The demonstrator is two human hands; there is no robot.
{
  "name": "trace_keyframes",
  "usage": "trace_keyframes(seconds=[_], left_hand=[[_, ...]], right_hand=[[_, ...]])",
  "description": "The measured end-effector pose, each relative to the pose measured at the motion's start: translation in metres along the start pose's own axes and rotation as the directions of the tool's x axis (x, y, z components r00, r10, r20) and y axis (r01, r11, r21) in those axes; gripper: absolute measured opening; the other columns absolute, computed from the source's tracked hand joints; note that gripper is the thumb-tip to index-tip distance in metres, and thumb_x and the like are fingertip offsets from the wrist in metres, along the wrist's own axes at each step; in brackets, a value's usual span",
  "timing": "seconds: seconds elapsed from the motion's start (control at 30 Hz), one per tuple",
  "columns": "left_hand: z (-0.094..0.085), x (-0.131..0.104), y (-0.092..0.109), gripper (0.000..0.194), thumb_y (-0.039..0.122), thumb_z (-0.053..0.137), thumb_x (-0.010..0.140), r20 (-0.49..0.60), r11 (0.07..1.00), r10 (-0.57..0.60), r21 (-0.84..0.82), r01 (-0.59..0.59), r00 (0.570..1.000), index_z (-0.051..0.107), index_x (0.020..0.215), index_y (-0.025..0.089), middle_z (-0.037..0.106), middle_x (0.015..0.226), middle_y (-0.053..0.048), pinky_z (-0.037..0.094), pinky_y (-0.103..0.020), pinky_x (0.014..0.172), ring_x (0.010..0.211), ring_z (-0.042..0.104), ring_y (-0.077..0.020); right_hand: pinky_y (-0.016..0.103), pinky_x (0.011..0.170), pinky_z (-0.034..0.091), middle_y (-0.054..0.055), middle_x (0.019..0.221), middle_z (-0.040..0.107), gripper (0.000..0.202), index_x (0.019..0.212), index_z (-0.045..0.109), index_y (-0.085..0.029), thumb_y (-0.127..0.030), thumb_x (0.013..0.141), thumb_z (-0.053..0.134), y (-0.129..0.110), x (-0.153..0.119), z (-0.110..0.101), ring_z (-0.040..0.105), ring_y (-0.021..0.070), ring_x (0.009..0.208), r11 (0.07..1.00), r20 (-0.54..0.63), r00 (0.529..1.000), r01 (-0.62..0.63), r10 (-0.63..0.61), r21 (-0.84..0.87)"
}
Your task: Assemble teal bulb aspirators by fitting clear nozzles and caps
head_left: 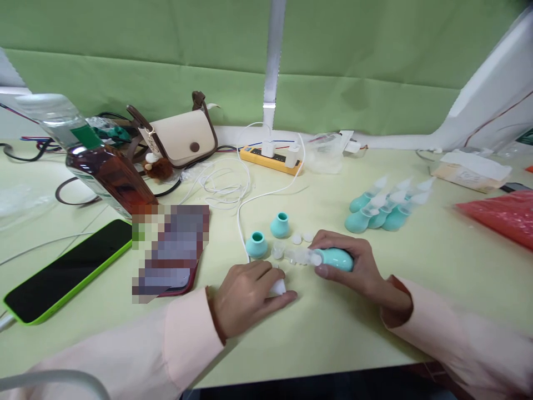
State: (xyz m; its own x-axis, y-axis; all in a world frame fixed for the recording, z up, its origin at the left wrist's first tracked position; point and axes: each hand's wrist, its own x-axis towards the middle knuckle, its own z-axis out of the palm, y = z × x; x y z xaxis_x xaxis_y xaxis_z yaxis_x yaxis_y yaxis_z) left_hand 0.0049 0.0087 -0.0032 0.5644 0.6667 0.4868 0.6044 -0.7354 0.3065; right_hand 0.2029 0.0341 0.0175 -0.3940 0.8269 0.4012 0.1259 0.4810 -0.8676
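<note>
My right hand (360, 264) is closed around a teal squeeze bulb (339, 259), which lies sideways with a translucent connector (315, 258) at its left end. Between the thumb and fingers of my left hand (247, 294) is a small white cone-shaped tip (278, 287). Just beyond my hands stand two teal bulbs with open necks, a nearer bulb (257, 248) and a farther bulb (280, 226). Beside them lie several translucent connectors (293, 255) and a small white piece (296, 239). Several teal bulbs with pointed white tips (377, 216) lie grouped at the right.
At left are a green-edged phone (69, 272), a partly pixelated phone (177, 250) and a tilted bottle of dark liquid (112, 178). Behind sit a cream handbag (181, 136), a yellow power strip (270, 161) and loose white cable (239, 214). Red plastic packaging (499, 214) lies far right.
</note>
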Motion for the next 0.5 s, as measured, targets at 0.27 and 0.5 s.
trace_keyframes(seconds=[0.27, 0.5], left_hand=[[0.004, 0.003, -0.004, 0.021, 0.033, 0.057, 0.073, 0.121, 0.977, -0.093, 0.204, 0.067, 0.988, 0.056, 0.082, 0.014, 0.059, 0.064, 0.000, 0.042, -0.023, 0.043, 0.048, 0.053, -0.0132], [-0.003, 0.003, 0.003, 0.031, 0.042, 0.048, 0.074, 0.008, 0.997, -0.081, 0.022, 0.080, 0.997, 0.052, 0.076, 0.012, 0.055, 0.060, -0.002, 0.040, -0.024, 0.042, 0.049, 0.051, -0.0136]], right_hand=[[0.026, 0.057, 0.043, 0.002, 0.071, 0.056, 0.013, 0.077, 0.059, -0.017, -0.015, 0.064, 0.063, 0.000, -0.001, 0.007, 0.051, 0.0123, 0.063, 0.988, -0.002, 0.996, 0.086, -0.087, -0.131], [0.023, 0.053, 0.043, 0.003, 0.073, 0.054, 0.025, 0.087, 0.057, -0.017, -0.017, 0.063, 0.065, 0.002, -0.007, 0.013, 0.052, 0.0109, 0.062, 0.922, 0.103, 0.957, 0.289, -0.271, -0.259]])
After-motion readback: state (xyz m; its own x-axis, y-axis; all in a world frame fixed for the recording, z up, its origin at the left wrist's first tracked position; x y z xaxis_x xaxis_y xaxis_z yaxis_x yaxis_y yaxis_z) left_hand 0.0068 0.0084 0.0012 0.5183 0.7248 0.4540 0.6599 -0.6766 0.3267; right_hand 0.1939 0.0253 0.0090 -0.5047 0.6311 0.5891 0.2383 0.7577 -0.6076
